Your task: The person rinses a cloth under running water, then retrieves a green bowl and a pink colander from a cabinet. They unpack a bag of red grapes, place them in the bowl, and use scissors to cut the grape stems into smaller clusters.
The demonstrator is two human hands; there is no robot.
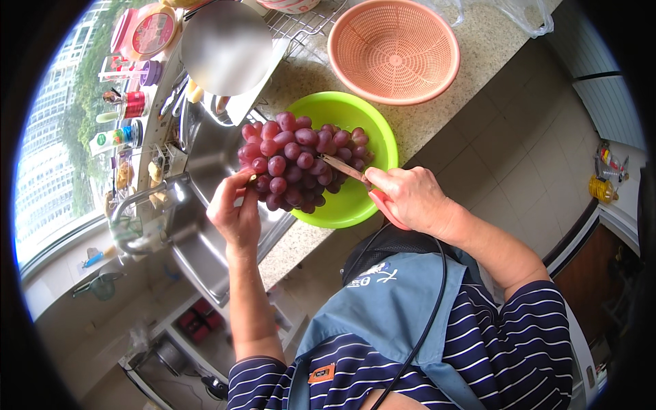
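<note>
My left hand (pixel 236 207) pinches the stem end of a large bunch of red grapes (pixel 300 159), which hangs above a lime-green plastic bowl (pixel 376 125) and over the bowl's left side. In my right hand (pixel 410 197) is a pair of scissors (pixel 346 169) with pinkish-red handles. Its blade tips reach among the grapes near the bunch's middle; what lies between them is hidden by the fruit. Behind the bowl, a salmon-pink plastic colander (pixel 394 56) shows its perforated inside, with no grapes in it.
A stainless steel sink (pixel 205 251) with a faucet (pixel 123 210) lies at the left. Jars and bottles line the windowsill. A blurred round metallic thing (pixel 227 48) and a wire rack (pixel 307 25) are at the top. A clear plastic bag (pixel 523 15) lies on the speckled counter (pixel 482 41).
</note>
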